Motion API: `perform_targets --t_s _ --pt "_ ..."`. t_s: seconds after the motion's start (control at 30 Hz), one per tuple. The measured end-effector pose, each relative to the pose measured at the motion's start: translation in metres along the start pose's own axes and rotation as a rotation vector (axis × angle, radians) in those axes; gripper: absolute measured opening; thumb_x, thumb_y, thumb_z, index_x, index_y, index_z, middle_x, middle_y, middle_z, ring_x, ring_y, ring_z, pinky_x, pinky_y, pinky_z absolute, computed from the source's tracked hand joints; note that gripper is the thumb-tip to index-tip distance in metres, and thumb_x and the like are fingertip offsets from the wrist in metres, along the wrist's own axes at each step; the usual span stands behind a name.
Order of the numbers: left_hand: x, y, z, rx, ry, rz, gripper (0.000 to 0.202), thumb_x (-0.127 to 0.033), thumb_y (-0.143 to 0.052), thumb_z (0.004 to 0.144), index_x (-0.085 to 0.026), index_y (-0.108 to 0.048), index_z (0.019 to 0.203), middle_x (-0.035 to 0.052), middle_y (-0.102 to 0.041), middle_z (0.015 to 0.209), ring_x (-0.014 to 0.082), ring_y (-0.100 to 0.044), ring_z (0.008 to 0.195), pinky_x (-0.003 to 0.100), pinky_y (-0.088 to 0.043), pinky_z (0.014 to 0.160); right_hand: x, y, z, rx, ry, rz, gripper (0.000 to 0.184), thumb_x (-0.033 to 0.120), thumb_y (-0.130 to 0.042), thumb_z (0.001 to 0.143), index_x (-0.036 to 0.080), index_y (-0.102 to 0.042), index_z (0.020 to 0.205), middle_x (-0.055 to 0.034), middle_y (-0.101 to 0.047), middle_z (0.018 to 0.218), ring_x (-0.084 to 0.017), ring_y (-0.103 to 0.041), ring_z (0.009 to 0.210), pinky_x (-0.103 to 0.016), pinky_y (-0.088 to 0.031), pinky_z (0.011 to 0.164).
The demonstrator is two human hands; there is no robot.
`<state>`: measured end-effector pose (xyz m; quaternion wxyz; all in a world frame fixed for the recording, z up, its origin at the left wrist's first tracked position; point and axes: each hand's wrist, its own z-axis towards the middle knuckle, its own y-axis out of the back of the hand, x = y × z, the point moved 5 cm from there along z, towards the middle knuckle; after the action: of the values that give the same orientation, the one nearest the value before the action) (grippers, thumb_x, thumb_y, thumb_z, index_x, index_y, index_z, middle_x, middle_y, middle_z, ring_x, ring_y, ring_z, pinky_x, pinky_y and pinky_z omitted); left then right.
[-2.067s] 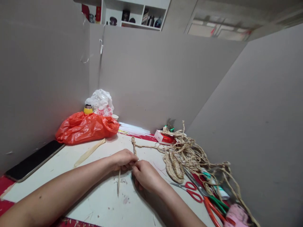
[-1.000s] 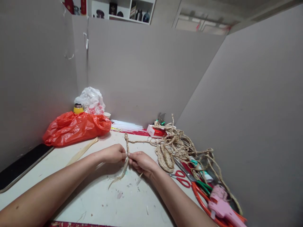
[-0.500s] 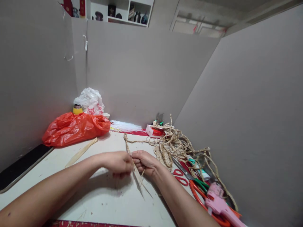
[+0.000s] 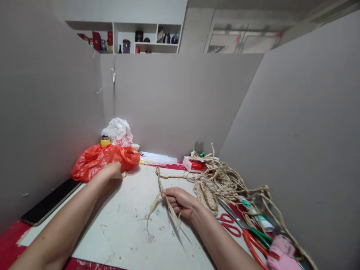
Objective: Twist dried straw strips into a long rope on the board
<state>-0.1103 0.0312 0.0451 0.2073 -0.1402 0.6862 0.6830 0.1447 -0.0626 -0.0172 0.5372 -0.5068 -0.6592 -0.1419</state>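
In the head view, the right arm slants in from the lower right, its right hand (image 4: pixel 182 202) pinching a tan braided straw cord (image 4: pixel 160 183) between thumb and forefinger, loose strands fanning below, above the white board (image 4: pixel 132 210). The left arm stretches forward, palm down; the left hand (image 4: pixel 113 171) is beside a crumpled red plastic bag (image 4: pixel 94 161), at a flat pale straw strip (image 4: pixel 123 174). Whether its mostly hidden fingers grip the strip, I cannot tell.

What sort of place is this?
It looks like a small craft workspace, perhaps a booth: grey partitions surround a white tabletop, a heap of braided-looking cord lies beside red-handled scissors, and a right hand pinches fibre strands.
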Motion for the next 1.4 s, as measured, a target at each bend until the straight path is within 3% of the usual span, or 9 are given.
perform_targets --t_s 0.1,0.2,0.3,0.4,0.47,0.6,0.73,0.97,1.4 --pt "-0.006 -0.008 -0.002 0.072 0.032 -0.028 0.026 -0.026 -0.066 0.054 -0.017 -0.044 0.042 -0.0008 -0.041 0.04 0.0184 -0.053 0.056 0.027 -0.04 0.058 0.001 0.001 0.001 0.007 0.01 0.003 0.019 0.021 -0.05 0.075 0.017 -0.04 0.059 0.0124 -0.016 0.044 -0.002 -0.004 0.037 -0.014 -0.002 0.034" --pt "-0.03 -0.013 -0.011 0.165 -0.009 -0.147 0.017 -0.031 -0.061 0.062 -0.017 -0.054 0.058 -0.0012 -0.05 0.049 0.0145 -0.054 0.053 0.025 -0.042 0.055 0.001 0.002 0.002 0.009 0.031 0.007 0.019 0.022 -0.052 0.075 0.017 -0.041 0.06 0.0126 -0.016 0.044 -0.002 -0.005 0.037 -0.014 -0.001 0.034" --pt "-0.06 -0.022 -0.027 0.35 -0.065 -0.464 0.024 -0.04 -0.06 0.067 -0.017 -0.057 0.073 -0.0013 -0.055 0.057 0.0122 -0.056 0.055 0.023 -0.044 0.054 0.0 0.001 0.005 0.014 0.075 0.014 0.017 0.025 -0.055 0.076 0.015 -0.046 0.065 0.0127 -0.018 0.044 -0.002 -0.006 0.037 -0.015 -0.002 0.034" --pt "-0.082 -0.042 -0.047 0.528 -0.058 -0.796 0.032 -0.04 -0.069 0.059 -0.014 -0.056 0.072 -0.0021 -0.054 0.053 0.0098 -0.053 0.05 0.023 -0.045 0.051 0.001 -0.002 0.006 0.004 0.125 0.014 0.018 0.03 -0.059 0.075 0.014 -0.051 0.072 0.0126 -0.022 0.045 -0.002 -0.008 0.037 -0.015 -0.003 0.035" --pt "-0.088 -0.061 -0.056 0.572 -0.005 -0.883 0.033 -0.036 -0.074 0.053 -0.013 -0.056 0.069 -0.0021 -0.055 0.051 0.0085 -0.051 0.045 0.022 -0.045 0.048 0.003 -0.003 0.006 -0.014 0.151 0.004 0.02 0.032 -0.061 0.073 0.014 -0.052 0.072 0.0125 -0.024 0.044 -0.002 -0.009 0.036 -0.016 -0.003 0.035" --pt "-0.088 -0.098 -0.064 0.511 0.134 -1.006 0.03 -0.027 -0.073 0.049 -0.014 -0.053 0.067 -0.0017 -0.056 0.051 0.0079 -0.05 0.042 0.021 -0.044 0.043 0.004 -0.002 0.006 -0.087 0.187 -0.05 0.025 0.035 -0.066 0.068 0.014 -0.052 0.069 0.0121 -0.028 0.042 -0.001 -0.012 0.034 -0.017 -0.004 0.035" --pt "-0.086 -0.113 -0.069 0.428 0.183 -1.064 0.024 -0.023 -0.068 0.054 -0.015 -0.05 0.068 0.0001 -0.059 0.054 0.0078 -0.052 0.043 0.019 -0.044 0.042 0.001 0.0 0.006 -0.176 0.214 -0.143 0.032 0.042 -0.068 0.066 0.015 -0.051 0.065 0.0115 -0.032 0.037 -0.001 -0.016 0.031 -0.019 -0.004 0.034" --pt "-0.085 -0.117 -0.077 0.449 0.166 -1.105 0.021 -0.023 -0.07 0.055 -0.013 -0.052 0.064 0.0028 -0.058 0.048 0.0102 -0.053 0.041 0.02 -0.043 0.041 -0.003 0.0 0.009 -0.278 0.238 -0.368 0.038 0.049 -0.067 0.066 0.016 -0.049 0.06 0.011 -0.033 0.037 -0.002 -0.018 0.03 -0.021 -0.007 0.033" --pt "-0.084 -0.113 -0.074 0.531 0.172 -1.143 0.019 -0.019 -0.065 0.052 -0.013 -0.053 0.066 0.0018 -0.059 0.052 0.0108 -0.057 0.046 0.019 -0.045 0.043 0.0 -0.001 0.006 -0.288 0.244 -0.314 0.036 0.042 -0.07 0.063 0.017 -0.046 0.054 0.0098 -0.036 0.036 -0.002 -0.021 0.029 -0.02 -0.01 0.031"
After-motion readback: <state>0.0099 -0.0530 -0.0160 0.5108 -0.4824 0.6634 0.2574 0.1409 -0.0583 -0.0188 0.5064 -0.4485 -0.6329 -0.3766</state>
